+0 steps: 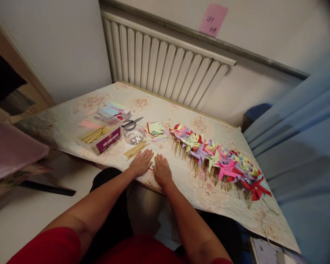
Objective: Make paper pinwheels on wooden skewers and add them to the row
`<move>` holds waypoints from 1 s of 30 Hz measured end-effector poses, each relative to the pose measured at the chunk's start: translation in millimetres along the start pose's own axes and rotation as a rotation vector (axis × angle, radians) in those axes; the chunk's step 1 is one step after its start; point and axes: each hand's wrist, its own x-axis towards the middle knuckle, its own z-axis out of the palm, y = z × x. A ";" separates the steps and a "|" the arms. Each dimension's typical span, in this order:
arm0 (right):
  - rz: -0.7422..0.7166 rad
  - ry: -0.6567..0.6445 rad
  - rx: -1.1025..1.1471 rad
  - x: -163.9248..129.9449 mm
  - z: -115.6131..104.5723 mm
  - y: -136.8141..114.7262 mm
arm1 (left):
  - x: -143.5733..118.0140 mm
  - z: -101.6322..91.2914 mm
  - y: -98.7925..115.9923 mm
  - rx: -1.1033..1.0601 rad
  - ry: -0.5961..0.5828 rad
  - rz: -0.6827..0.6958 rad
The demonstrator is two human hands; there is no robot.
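Note:
My left hand [141, 162] lies flat at the table's front edge, its fingers stretched out. Beside it my right hand [162, 170] rests the same way, palm down. Between and under the fingers shows a pale yellow-green paper [153, 158] with a bit of red at its lower edge; the hands hide most of it. Just beyond my left hand is a bundle of thin wooden sticks [135, 150]. Behind that stands a clear round dish [134, 135] of small shiny pins or beads. A stack of cut paper pieces [155, 129] lies beyond my right hand.
Many finished paper pinwheels [214, 157] spread along the right side. At left are a stick-filled plastic box [106, 141], dark-handled scissors [130, 124] and coloured paper sheets [110, 109]. A radiator [165, 60] backs the flowered tablecloth [181, 190]; a blue curtain [297, 146] hangs at right.

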 end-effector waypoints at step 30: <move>0.009 -0.031 -0.084 -3.1 -2.8 -1.3 | 15.9 -34.9 -40.9 -0.208 -0.442 0.178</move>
